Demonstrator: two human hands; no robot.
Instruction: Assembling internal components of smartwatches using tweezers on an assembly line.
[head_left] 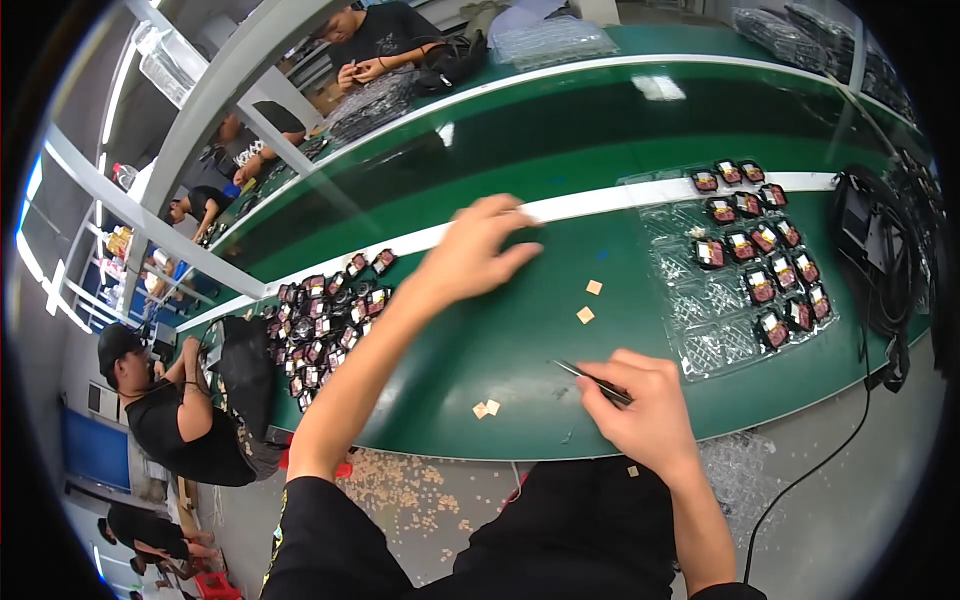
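Note:
My right hand (640, 405) is closed around a pair of tweezers (604, 386), their tips pointing left just over the green tabletop (450, 360). Reaching across the table, my left hand (478, 252) has its fingers apart, and no object shows in it. Two small tan squares (586, 315) lie to the right of that hand. A couple more tan squares (481, 410) rest close to the near edge. On the right, a clear plastic tray (700, 345) carries rows of small black parts (740, 245). A cluster of similar black parts (325, 325) sits left of my left forearm.
A black device with coiled cables (870, 240) stands at the table's right end. A white strip (590, 205) runs along the back. Several people work nearby, one person (185, 410) seated at left. Tan scraps (400, 495) litter the floor.

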